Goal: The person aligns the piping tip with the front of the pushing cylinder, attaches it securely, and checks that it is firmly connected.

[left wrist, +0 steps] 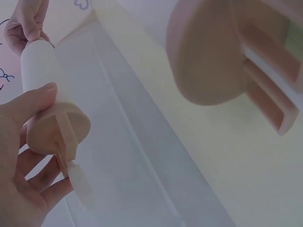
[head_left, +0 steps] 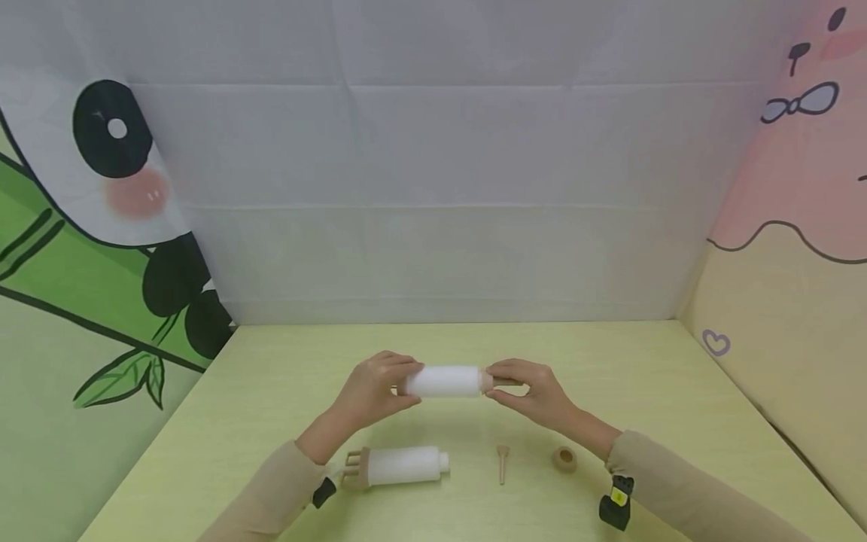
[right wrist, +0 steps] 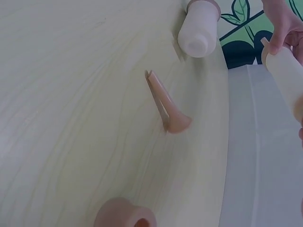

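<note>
a: where's the tube (head_left: 443,382)?
b: above the table (head_left: 630,354) – between the hands, long axis running left to right.
a: which hand's nearer?
b: neither, one at each end. the left hand (head_left: 379,388) grips the cap (left wrist: 42,130) end; the right hand (head_left: 538,390) pinches the tip (head_left: 485,382).
a: other tube (head_left: 404,465)?
b: lying on the table – roughly parallel, nearer the left.

The held cylinder (head_left: 447,382) looks like smooth, matt plastic; the tabletop (head_left: 609,361), smooth and wood-grained; the far backdrop (head_left: 433,150), creased cloth.
</note>
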A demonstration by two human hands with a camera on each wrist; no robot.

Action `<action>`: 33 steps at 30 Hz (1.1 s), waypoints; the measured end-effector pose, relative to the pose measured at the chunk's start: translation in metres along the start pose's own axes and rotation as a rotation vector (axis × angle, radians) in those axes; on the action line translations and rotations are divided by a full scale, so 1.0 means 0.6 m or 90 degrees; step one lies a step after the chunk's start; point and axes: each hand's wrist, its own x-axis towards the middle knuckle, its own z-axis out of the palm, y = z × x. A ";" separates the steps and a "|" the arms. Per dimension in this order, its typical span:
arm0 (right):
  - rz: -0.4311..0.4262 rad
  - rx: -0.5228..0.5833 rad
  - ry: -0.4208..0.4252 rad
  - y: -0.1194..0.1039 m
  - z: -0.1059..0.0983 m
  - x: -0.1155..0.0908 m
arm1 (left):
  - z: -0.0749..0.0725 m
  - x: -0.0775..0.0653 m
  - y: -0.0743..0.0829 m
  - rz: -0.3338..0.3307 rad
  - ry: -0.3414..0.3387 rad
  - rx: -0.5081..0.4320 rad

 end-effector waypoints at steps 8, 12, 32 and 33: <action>0.008 -0.015 -0.003 -0.002 0.002 -0.001 | -0.001 -0.002 0.001 -0.012 -0.016 -0.009; 0.020 -0.009 -0.003 -0.003 0.001 0.002 | -0.001 -0.004 0.005 -0.007 0.008 -0.001; 0.130 0.094 0.005 -0.002 0.005 -0.004 | 0.011 -0.014 -0.003 0.007 0.061 -0.023; 0.128 0.091 0.004 -0.002 0.005 -0.003 | 0.011 -0.014 -0.002 0.006 0.059 -0.021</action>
